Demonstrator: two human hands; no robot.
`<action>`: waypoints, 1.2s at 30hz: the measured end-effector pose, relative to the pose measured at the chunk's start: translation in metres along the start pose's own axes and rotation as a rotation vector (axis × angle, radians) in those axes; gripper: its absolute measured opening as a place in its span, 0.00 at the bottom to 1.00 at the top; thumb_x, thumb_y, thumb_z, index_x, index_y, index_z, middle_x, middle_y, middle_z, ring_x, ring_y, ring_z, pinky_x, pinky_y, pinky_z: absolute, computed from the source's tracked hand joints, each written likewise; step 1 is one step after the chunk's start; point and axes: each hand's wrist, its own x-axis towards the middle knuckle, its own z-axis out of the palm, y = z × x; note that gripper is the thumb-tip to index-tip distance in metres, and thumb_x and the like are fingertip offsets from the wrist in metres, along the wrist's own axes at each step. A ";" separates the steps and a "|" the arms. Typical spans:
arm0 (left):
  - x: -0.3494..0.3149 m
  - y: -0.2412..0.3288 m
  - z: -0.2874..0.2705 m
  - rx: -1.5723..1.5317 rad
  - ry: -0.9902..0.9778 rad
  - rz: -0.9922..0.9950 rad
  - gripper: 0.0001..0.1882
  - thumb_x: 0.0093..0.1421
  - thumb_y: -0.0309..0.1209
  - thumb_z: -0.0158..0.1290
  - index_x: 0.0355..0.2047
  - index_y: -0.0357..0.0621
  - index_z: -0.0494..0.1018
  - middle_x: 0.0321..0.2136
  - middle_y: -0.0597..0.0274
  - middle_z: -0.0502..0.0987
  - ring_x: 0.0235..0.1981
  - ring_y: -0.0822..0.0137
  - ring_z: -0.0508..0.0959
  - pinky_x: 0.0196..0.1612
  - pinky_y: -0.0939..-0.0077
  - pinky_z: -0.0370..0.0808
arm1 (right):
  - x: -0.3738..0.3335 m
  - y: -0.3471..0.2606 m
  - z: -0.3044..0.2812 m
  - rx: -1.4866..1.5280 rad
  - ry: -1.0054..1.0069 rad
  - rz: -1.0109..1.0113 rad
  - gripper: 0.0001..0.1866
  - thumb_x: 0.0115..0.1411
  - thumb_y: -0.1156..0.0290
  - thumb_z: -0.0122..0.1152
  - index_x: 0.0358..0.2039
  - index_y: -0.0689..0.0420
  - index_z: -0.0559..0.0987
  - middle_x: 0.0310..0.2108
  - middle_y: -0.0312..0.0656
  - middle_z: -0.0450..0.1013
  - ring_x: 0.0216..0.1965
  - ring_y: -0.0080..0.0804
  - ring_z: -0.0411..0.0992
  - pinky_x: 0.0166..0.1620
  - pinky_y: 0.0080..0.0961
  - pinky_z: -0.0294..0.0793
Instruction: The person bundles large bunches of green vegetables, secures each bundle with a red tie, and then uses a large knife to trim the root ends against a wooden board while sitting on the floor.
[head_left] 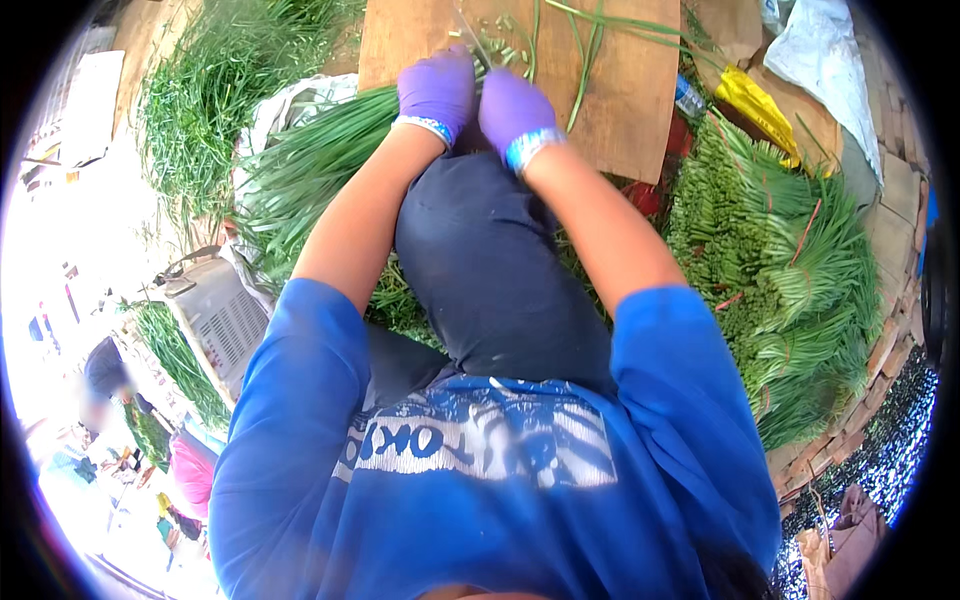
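Observation:
Both my hands wear purple gloves and work close together at the near edge of a wooden cutting board (630,110). My left hand (438,88) is closed on a bunch of garlic chives (325,150), whose long green leaves trail off to the left over a white sack (300,105). My right hand (515,103) is closed round a knife; its handle is hidden in the glove. The thin knife blade (474,42) points away and slightly left, beside my left fingers. Short cut pieces (512,54) lie just beyond the blade. Several long stalks (585,70) are strewn on the board.
Tied bundles of chives (770,270) are piled high on the right. Beyond them lie a yellow bag (755,105) and white plastic sheeting (825,75). Loose greens (225,100) are heaped at the far left. A pale slotted container (222,315) stands left of my knees.

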 end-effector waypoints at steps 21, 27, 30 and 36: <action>-0.006 -0.031 -0.035 -0.513 -0.240 0.098 0.44 0.37 0.51 0.60 0.48 0.35 0.60 0.41 0.48 0.70 0.43 0.58 0.72 0.45 0.71 0.69 | 0.038 0.066 0.029 0.224 -0.012 0.132 0.17 0.52 0.63 0.52 0.36 0.64 0.69 0.29 0.53 0.71 0.26 0.42 0.73 0.31 0.31 0.71; -0.014 -0.070 -0.017 -0.986 -0.181 0.080 0.36 0.46 0.42 0.59 0.52 0.40 0.59 0.44 0.52 0.69 0.46 0.61 0.70 0.50 0.72 0.64 | 0.033 0.054 0.031 0.372 -0.078 0.267 0.18 0.52 0.62 0.52 0.36 0.64 0.69 0.32 0.55 0.71 0.34 0.47 0.71 0.37 0.34 0.69; -0.016 -0.058 -0.026 -0.491 0.157 0.341 0.30 0.47 0.44 0.56 0.51 0.55 0.63 0.43 0.56 0.70 0.43 0.60 0.71 0.48 0.70 0.66 | 0.038 0.061 0.038 0.321 -0.004 0.214 0.17 0.52 0.63 0.52 0.35 0.65 0.69 0.29 0.55 0.71 0.29 0.45 0.72 0.33 0.34 0.69; -0.011 -0.039 -0.065 -0.041 -0.056 0.302 0.18 0.46 0.49 0.55 0.39 0.64 0.74 0.31 0.61 0.75 0.34 0.61 0.74 0.38 0.70 0.70 | 0.040 0.069 0.048 0.372 0.011 0.201 0.13 0.53 0.68 0.51 0.32 0.67 0.67 0.20 0.52 0.71 0.16 0.35 0.71 0.21 0.28 0.70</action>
